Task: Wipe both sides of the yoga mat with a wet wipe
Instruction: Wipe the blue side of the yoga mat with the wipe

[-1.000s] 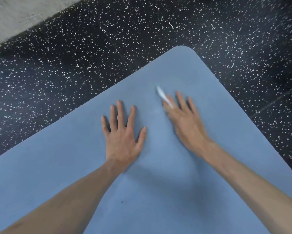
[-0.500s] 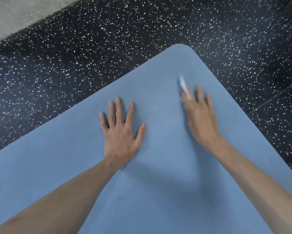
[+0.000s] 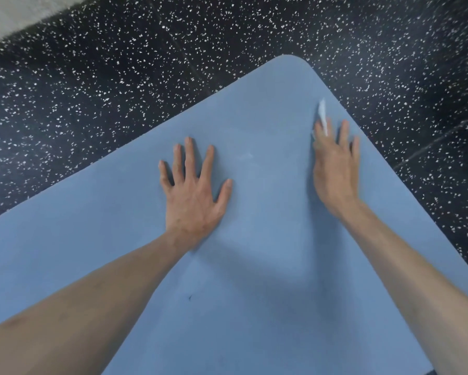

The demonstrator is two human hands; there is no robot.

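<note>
Here, right hand (image 3: 334, 169) presses wet wipe (image 3: 322, 115) on yoga mat (image 3: 254, 266).

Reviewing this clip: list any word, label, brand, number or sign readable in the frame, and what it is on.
None. The blue yoga mat shows no print or logo, only a small dark speck. The white wet wipe under the right hand is blurred and shows no text. The left hand and the speckled floor carry no writing.
</note>
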